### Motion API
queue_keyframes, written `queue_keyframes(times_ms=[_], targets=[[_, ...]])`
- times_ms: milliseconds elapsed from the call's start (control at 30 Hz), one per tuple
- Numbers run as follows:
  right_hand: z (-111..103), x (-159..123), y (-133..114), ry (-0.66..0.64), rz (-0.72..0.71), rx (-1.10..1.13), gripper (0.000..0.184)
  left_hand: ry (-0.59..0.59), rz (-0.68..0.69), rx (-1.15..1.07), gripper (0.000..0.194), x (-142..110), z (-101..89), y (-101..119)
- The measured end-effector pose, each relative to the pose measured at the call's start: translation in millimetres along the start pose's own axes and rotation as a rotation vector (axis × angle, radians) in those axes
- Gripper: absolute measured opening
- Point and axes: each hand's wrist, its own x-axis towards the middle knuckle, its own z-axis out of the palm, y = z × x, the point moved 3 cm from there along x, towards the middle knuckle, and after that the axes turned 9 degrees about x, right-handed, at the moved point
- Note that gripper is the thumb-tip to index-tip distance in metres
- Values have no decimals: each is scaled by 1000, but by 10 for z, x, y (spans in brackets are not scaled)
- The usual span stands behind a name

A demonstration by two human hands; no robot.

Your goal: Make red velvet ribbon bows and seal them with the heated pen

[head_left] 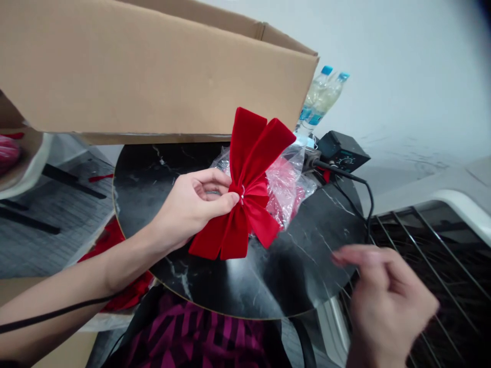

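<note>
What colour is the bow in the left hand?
The velvet bow is red; it shows best in the head view.

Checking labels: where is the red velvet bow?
In the head view, the left hand holds the red velvet bow at centre, over a round black marble top, beside a clear plastic bag, below a cardboard box.

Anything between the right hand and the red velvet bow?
Nothing visible. Only open black marble tabletop lies between the right hand and the red velvet bow, which the left hand holds up. The clear plastic bag is behind the bow, on the far side from the right hand.
</note>
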Motion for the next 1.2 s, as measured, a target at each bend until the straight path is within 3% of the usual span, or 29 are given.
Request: queue_keyframes(times_ms=[33,67,100,167,200,333,400,467,500,533,633,667,733,833,933,1033,1100,1200], targets=[[146,22,-135,-144,-92,3,21,-8,4,15,26,-4,8,2],[316,24,-263,-274,-153,0,30,-14,8,29,26,-11,17,4],[482,17,-377,-338,-197,10,30,-17,13,39,27,-17,25,8],[772,-8,-522,-365,-178,90,13,-8,23,46,28,-27,30,19],[891,-30,-543,-377,-101,161,6,7,27,44,28,-28,26,23],[1129,-232,-438,-533,370,467,23,42,-9,-16,26,-12,9,-21],[1071,-321,-397,-664,435,457,29,-9,-65,-48,28,-8,28,-81],[917,-312,-381,-805,329,312,31,-82,-134,-70,32,-21,58,-147],[817,-255,-371,-815,245,221,29,-118,-164,-80,33,-34,71,-174],[717,-167,-358,-778,155,133,26,-159,-187,-94,34,-49,83,-194],[525,177,-296,-473,-22,22,11,-303,-188,-143,30,-93,111,-203],[545,264,-272,-471,-37,58,17,-352,-177,-147,28,-104,115,-195],[676,366,-236,-625,-8,176,25,-414,-167,-129,27,-117,110,-178],[821,420,-244,-876,59,211,21,-423,-194,-74,31,-124,73,-164],[737,538,-260,-1017,-46,4,23,-444,-278,-27,26,-132,36,-185],[516,729,-181,-1157,-157,-208,25,-483,-442,-59,19,-140,23,-250],[342,840,-141,-1077,-275,-389,23,-482,-523,-89,16,-132,23,-288],[134,817,-290,-612,-557,-524,28,-449,-540,-124,22,-96,22,-304]])
